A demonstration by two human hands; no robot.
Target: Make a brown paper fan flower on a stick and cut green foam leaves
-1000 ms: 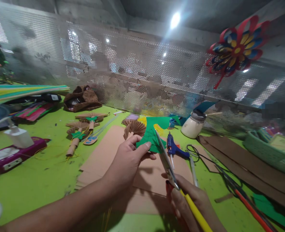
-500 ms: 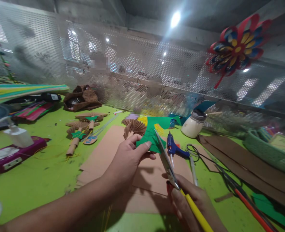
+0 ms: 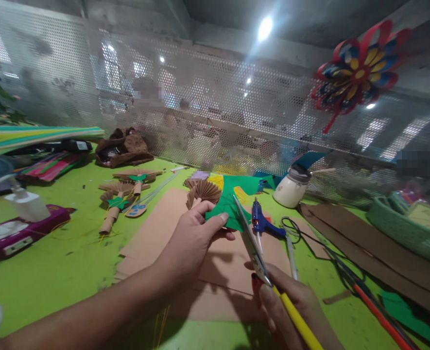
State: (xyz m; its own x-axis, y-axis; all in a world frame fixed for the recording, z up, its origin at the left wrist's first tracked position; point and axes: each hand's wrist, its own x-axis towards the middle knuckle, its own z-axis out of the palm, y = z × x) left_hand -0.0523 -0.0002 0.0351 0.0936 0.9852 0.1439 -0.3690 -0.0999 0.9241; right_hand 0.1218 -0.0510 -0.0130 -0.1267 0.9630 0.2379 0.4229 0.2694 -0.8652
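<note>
Between thumb and fingers, my left hand (image 3: 196,231) pinches a piece of green paper (image 3: 229,211) above the table. My right hand (image 3: 291,301) is wrapped round a pair of scissors (image 3: 253,253) with yellow handles. The blades point up and away, and they lie against the right side of the green paper. How far apart the blades are is hard to make out. A pleated brown paper fan (image 3: 204,193) sits just beyond my left fingers. Under both hands lie stacked tan paper sheets (image 3: 156,233). A blue glue gun (image 3: 264,223) rests right of the scissors.
Small brown paper figures (image 3: 116,204) lie at left, beyond a purple power strip (image 3: 28,228). A white jar (image 3: 291,187) stands at the back, near a perforated metal screen (image 3: 200,107). Brown card strips (image 3: 364,248) and a green basket (image 3: 404,223) are at right; a red pinwheel-like ornament (image 3: 360,73) hangs above.
Both hands, the green paper and the scissors stay almost where they were. At the far left edge, a green leafy thing has come into view.
</note>
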